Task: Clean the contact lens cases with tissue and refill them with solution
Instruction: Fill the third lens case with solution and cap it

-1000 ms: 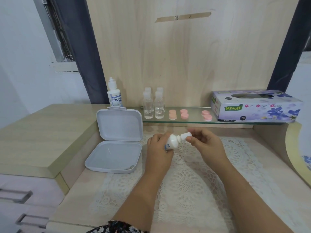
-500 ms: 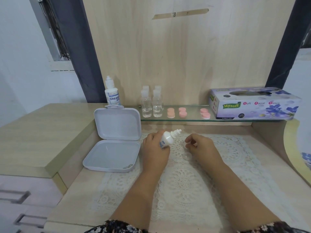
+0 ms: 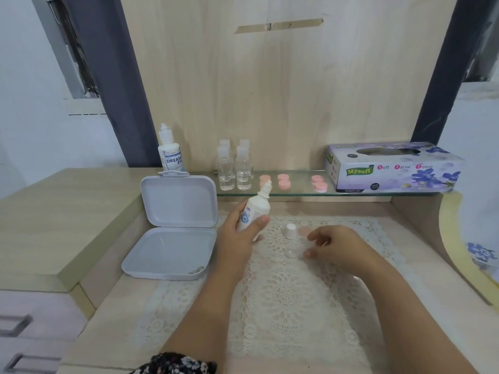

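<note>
My left hand (image 3: 239, 238) grips a small white solution bottle (image 3: 255, 209), uncapped, its nozzle tilted up and to the right. The bottle's white cap (image 3: 290, 230) stands on the lace mat (image 3: 283, 292). My right hand (image 3: 337, 245) hovers over the mat just right of the cap with loosely curled fingers, holding nothing. A clear lens case cup (image 3: 291, 252) lies on the mat by its fingertips, and a pale pink lid (image 3: 304, 230) lies beside the cap. Several pink lens case lids (image 3: 283, 181) sit on the glass shelf (image 3: 297, 193).
An open grey plastic box (image 3: 172, 230) lies left of the mat. On the shelf stand a larger solution bottle (image 3: 170, 152), several small clear bottles (image 3: 235, 168) and a tissue box (image 3: 391, 167). A raised wooden desktop (image 3: 62, 220) lies to the left.
My right hand took the cap off the bottle, set it down on the mat and let go. The left hand lifted the bottle more upright.
</note>
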{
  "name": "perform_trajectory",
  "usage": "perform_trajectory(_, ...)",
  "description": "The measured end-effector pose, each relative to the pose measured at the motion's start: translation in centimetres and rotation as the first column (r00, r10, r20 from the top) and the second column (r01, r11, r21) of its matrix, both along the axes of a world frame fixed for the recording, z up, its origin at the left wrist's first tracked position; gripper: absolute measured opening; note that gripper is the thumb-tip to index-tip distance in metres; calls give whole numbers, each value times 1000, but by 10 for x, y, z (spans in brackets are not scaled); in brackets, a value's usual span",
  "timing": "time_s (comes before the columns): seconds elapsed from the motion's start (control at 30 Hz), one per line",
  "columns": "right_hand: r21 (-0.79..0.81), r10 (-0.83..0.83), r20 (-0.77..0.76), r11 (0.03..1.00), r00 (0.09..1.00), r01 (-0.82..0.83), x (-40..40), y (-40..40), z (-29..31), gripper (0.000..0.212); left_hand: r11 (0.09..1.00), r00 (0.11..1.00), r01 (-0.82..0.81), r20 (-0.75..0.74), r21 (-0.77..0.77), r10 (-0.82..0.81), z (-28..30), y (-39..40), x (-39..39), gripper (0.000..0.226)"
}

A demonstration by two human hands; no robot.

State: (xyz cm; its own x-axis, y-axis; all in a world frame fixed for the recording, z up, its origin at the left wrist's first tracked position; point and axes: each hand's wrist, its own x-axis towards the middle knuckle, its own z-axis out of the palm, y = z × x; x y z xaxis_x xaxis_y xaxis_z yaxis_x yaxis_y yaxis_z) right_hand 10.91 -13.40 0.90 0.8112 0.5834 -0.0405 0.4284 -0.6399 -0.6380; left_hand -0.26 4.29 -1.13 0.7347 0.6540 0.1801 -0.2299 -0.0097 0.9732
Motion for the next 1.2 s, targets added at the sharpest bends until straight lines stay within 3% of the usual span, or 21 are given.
perform_trajectory(0.1,-13,7,17,1000,1000,-6,-5,2,-4,47,965,990,127,90,-230,-108,5,-3,-1,50)
perform_trajectory(0.23,6,28,80,1000,996,-29,-6,7,-11,39,894,975,210,153,-396,-162,10,-5,-3,39)
perform_trajectory(0.43,382,-8,-100,923,995,46,-8,9,-9,22,774,974,198,208,-601,-88,11,2,3,22)
perform_trajectory(0.63,543,74,-242,836,968,72,-9,15,-9,15,610,937,302,348,-733,-46,15,6,0,19)
perform_trajectory(0.8,612,157,-316,787,936,74,-8,18,-7,13,626,928,272,372,-731,30,16,11,4,19)
perform_trajectory(1.1,662,206,-304,747,930,51,-4,23,-10,8,689,967,211,252,-694,-42,20,9,3,42)
perform_trajectory(1.2,666,212,-300,745,930,45,-3,23,-11,7,744,974,188,219,-641,-58,21,6,3,33)
